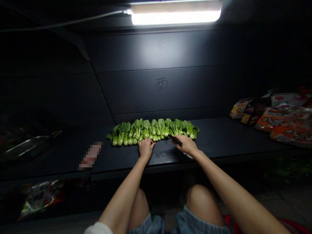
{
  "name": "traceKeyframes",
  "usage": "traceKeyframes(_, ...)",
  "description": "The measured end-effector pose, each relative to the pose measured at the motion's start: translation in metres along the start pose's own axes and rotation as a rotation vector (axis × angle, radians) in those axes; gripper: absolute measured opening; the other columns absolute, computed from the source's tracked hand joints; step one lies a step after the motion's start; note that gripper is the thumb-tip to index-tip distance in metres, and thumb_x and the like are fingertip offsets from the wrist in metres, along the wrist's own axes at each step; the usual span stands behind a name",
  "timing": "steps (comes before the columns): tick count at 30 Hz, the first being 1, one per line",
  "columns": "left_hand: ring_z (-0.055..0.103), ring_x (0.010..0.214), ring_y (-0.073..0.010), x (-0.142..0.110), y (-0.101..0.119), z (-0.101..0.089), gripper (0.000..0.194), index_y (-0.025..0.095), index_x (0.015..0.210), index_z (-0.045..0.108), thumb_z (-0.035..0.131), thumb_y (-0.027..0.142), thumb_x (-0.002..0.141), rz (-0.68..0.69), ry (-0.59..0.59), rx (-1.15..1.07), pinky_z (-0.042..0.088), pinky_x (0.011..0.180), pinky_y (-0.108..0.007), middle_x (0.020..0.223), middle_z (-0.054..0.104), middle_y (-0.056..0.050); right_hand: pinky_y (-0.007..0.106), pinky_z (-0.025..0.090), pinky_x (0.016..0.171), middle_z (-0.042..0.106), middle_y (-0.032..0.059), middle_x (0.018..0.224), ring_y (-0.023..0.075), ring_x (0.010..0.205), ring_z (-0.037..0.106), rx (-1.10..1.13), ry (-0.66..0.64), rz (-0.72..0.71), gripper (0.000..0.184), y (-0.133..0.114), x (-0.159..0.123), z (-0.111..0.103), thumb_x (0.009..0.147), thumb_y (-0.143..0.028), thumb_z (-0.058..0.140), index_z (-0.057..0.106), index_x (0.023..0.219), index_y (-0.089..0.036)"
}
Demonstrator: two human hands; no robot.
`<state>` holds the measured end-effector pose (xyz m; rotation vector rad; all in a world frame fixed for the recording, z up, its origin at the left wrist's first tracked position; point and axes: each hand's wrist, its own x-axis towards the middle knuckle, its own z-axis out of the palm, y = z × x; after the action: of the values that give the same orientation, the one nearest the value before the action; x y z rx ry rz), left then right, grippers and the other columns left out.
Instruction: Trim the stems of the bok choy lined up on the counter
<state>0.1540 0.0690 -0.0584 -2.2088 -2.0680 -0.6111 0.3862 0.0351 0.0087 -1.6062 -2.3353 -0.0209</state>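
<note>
Head view, looking down on a long black counter: a row of small bok choy is laid side by side across the middle of the counter in a shallow curve, with leaves toward 12 o'clock and pale stalk ends toward 6 o'clock. The left hand is placed at the row's 6 o'clock, a little left of centre. Its fingers are loosely spread and rested on the stalk ends, and no firm grip can be made out. The right hand is set just beside the row's near edge, toward 5 o'clock, and is curled around a black handle, whose tip is pointed at the stalks. What the handle belongs to is hidden by the hand, though a pale sliver is seen beneath the palm.

Wet-looking marks are seen on the counter between the hands. At 9 o'clock, well apart from the row, a blurred pinkish patch lies on the counter, with a metal tray beyond it. At 3 o'clock, printed food packets are heaped against a dark panelled wall. A lit strip lamp is mounted at 12 o'clock, and more packets are stored below the counter at 7 o'clock.
</note>
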Motion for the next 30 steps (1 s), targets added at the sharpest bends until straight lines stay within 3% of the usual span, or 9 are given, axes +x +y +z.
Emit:
traceKeyframes(16, 0.054, 0.098, -0.0225, -0.010, -0.007, 0.012, 0.022, 0.022, 0.103, 0.066, 0.057, 0.035, 0.087, 0.084, 0.104, 0.001, 0.036, 0.088, -0.036, 0.098, 0.062, -0.006, 0.025, 0.042, 0.076, 0.068, 0.0075, 0.102, 0.0188, 0.095, 0.062, -0.067, 0.011, 0.050, 0.029, 0.001, 0.000, -0.002, 0.095, -0.040, 0.042, 0.060, 0.108, -0.021)
traceKeyframes(30, 0.053, 0.095, -0.0225, -0.010, -0.006, 0.011, 0.022, 0.023, 0.102, 0.066, 0.055, 0.036, 0.087, 0.100, 0.107, 0.045, 0.036, 0.085, -0.035, 0.097, 0.062, -0.006, 0.026, 0.044, 0.078, 0.068, 0.0081, 0.110, 0.0208, 0.100, 0.063, -0.144, -0.021, 0.153, 0.030, 0.041, -0.022, -0.018, 0.093, -0.039, 0.042, 0.060, 0.112, -0.022)
